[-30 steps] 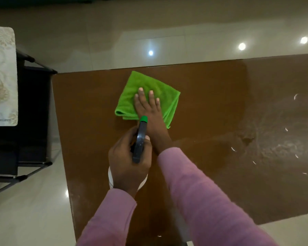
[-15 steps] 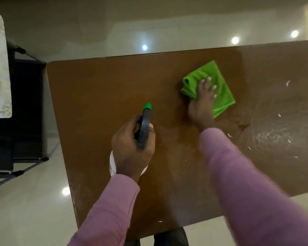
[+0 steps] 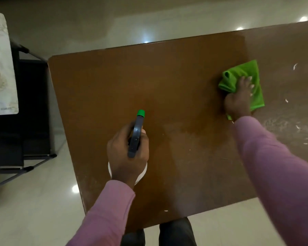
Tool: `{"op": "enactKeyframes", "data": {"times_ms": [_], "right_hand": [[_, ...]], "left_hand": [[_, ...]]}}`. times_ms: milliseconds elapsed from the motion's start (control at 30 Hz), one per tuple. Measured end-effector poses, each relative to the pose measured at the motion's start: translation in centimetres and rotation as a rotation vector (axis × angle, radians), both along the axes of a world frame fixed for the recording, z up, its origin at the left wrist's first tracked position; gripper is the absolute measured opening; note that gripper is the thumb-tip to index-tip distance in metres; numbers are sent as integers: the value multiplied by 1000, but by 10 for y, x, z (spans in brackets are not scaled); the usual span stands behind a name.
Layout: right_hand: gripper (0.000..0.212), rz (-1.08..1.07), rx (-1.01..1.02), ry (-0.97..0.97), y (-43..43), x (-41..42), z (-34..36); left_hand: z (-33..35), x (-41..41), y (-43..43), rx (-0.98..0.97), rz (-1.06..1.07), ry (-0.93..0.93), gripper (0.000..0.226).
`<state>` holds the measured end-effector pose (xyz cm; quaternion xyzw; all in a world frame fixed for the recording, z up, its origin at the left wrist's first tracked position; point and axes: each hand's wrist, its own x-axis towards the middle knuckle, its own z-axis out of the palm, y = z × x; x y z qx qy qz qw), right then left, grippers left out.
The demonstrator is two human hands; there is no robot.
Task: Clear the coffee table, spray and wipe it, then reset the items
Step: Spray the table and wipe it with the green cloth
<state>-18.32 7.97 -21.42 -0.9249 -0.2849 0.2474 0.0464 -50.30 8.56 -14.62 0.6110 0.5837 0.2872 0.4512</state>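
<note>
While the wipe is in hand, head view: right hand [image 3: 238, 102] lies on the bright green folded microfibre cloth [image 3: 254, 82] at the right middle of the frame, fingers straight and spread, pressing it onto the glossy brown rectangular coffee table [image 3: 149, 82]. Left hand [image 3: 126, 157], lower centre, has its fingers curled tight round the white spray bottle with dark grey trigger head and green nozzle [image 3: 135, 137], nozzle pointing toward the top of the frame.

Judgement: the cloth sits on the border between a darker, cleaner-looking left part and a dull, streaked right part. To do it well: palm flat, passes overlapping, small white flecks [image 3: 294, 66] at the right gathered toward one edge rather than scattered. Flatten the cloth where it bunches by the thumb. A fresh spray on the dull part probably helps. Reset not yet begun.

Room: glossy cream tiled floor [image 3: 34, 201] with light reflections. Black metal-framed stand [image 3: 32, 103] at left, white patterned board [image 3: 0, 64] at upper left.
</note>
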Motion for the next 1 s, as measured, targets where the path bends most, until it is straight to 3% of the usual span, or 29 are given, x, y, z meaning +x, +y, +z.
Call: {"op": "enactKeyframes", "data": {"times_ms": [67, 133, 233, 333, 400, 467, 633, 767, 900, 1000], "right_hand": [[73, -32, -32, 40, 0, 17, 4], [79, 12, -30, 23, 1, -8, 1], [87, 154, 29, 40, -5, -102, -7], [70, 339, 95, 240, -11, -212, -1], [75, 462, 92, 331, -18, -249, 3], [64, 477, 142, 330, -27, -238, 1], [79, 146, 123, 37, -48, -107, -6], [73, -78, 14, 68, -52, -11, 1], [83, -19, -4, 18, -43, -61, -3], [78, 148, 77, 149, -45, -157, -3]], "left_hand": [[-1, -2, -4, -4, 6, 0, 6], [-1, -2, -6, -19, 17, -3, 10], [0, 2, -5, -35, 9, 6, 10], [-1, 2, -4, -26, 24, 50, 8], [0, 1, -4, -1, 9, 83, 12], [3, 1, -6, 16, -12, 94, 7], [5, 0, -9, -7, 8, 43, 10], [4, 0, -11, 6, -11, 52, 10], [2, 2, -13, -7, -14, 48, 16], [1, 4, -12, 9, -17, 68, 10]]}}
